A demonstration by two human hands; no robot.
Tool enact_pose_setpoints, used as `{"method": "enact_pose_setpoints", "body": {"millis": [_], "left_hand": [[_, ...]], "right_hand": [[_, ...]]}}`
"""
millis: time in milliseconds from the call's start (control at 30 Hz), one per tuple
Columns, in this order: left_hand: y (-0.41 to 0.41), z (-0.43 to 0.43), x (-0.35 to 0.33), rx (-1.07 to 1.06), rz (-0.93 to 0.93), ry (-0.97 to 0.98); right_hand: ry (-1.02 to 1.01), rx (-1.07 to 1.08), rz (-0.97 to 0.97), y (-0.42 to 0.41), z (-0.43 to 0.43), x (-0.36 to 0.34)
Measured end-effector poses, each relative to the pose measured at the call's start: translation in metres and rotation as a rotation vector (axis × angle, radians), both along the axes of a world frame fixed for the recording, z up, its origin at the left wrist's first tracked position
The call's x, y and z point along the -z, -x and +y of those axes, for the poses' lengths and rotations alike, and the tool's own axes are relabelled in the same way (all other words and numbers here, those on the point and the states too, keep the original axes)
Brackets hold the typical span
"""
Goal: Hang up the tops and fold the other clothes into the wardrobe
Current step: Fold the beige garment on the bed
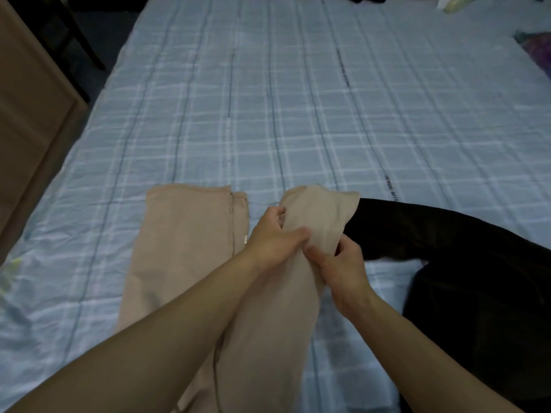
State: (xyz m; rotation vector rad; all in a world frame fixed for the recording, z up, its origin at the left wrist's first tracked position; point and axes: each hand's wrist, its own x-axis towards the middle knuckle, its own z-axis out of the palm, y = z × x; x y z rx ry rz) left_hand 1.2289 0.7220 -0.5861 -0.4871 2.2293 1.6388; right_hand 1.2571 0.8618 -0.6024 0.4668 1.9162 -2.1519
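Head view looks down a bed covered in a pale blue checked sheet, where a pair of beige trousers lies with its long axis running straight away from the person, hems at the far end. One leg rests flat on the sheet to the left. The other leg is raised and bunched between both hands, and its hem sits just against a dark garment spread on the right side of the bed.

The left hand grips this raised leg from its left edge, thumb laid over the top of the cloth and fingers curled round the side. The right hand pinches the same leg slightly nearer the body, its fingers tucked under the fold. Both forearms reach forward and meet over the cloth, wrists close together.

The flat leg lies to the left of both hands, apart from the held one by a strip of bare sheet, and the left hand is the nearer to it. Judging by that, the likely fold carries the held leg leftward onto its mate, keeping the hems level and clear of the dark garment.

A wooden cabinet stands beside the bed on the left
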Motion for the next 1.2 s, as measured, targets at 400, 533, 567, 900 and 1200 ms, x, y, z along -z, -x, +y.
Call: {"method": "enact_pose_setpoints", "body": {"millis": [400, 533, 567, 900, 1200], "left_hand": [[0.029, 0.018, -0.041, 0.066, 0.147, -0.513], [0.042, 0.021, -0.036, 0.114, 0.048, -0.048], [0.042, 0.018, -0.028, 0.133, 0.012, 0.127], [0.04, 0.015, 0.008, 0.124, 0.075, 0.221], [0.065, 0.039, -0.002, 0.123, 0.049, 0.015]], "right_hand": [[-0.053, 0.032, 0.395, 0.029, 0.015, -0.047], [-0.295, -0.019, 0.315, 0.043, 0.024, -0.03], [-0.338, -0.038, 0.196, 0.047, 0.028, -0.023], [-0.243, 0.033, -0.13, 0.072, 0.036, -0.002], [-0.149, 0.031, -0.131, 0.103, 0.03, -0.004]]}}
